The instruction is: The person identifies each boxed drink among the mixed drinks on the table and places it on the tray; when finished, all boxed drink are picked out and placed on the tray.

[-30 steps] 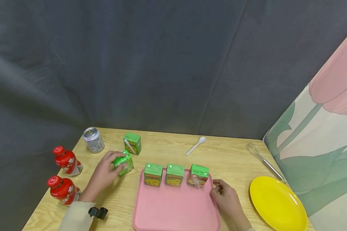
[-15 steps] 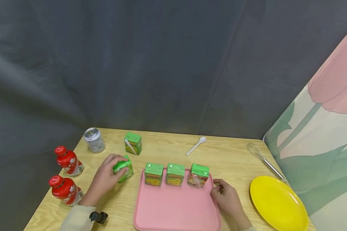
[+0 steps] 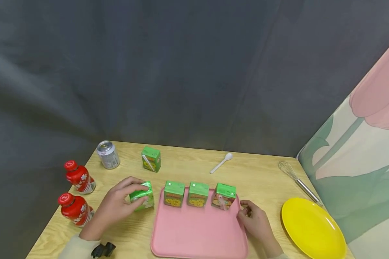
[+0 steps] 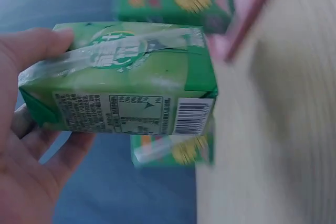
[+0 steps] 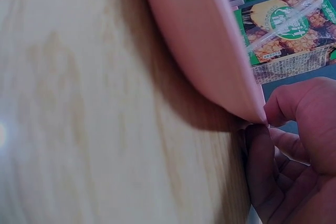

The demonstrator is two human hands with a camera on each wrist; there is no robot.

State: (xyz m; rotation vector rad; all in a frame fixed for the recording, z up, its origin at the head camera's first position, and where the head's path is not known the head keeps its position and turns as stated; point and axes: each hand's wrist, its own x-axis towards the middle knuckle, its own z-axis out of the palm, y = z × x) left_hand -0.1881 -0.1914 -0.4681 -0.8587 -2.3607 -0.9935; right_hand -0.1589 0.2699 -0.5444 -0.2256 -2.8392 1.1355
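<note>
Carton (image 4: 131, 82) was pinched by the left hand (image 3: 116, 203) just beside the pink tray (image 3: 197, 233), whose rim (image 5: 241, 51) the right hand (image 3: 256, 221) pinched; transfer seemed in hand; the next move probably called for clearing this rim.

Flat rectangular pink plastic tray (image 3: 199, 233): plain; hours from its middle, head view. At 11, boxy green carton (image 3: 174, 196); at 12, matching green carton (image 3: 198, 196): both yellow print. At 1, boxy green-topped carton (image 3: 223, 198): brown fruit print. At 10, boxy light-green carton (image 4: 121, 80): darker green end, black-and-white barcode. At 9, rounded red bottle (image 3: 75, 210); at 10, matching red bottle (image 3: 80, 178): white floral pattern. At 2, silver metal whisk (image 3: 303, 185). At 3, round yellow plate (image 3: 313, 228), plain. Pale wood-grain surface (image 3: 181, 167). Dark grey-blue cloth curtain (image 3: 181, 72).
</note>
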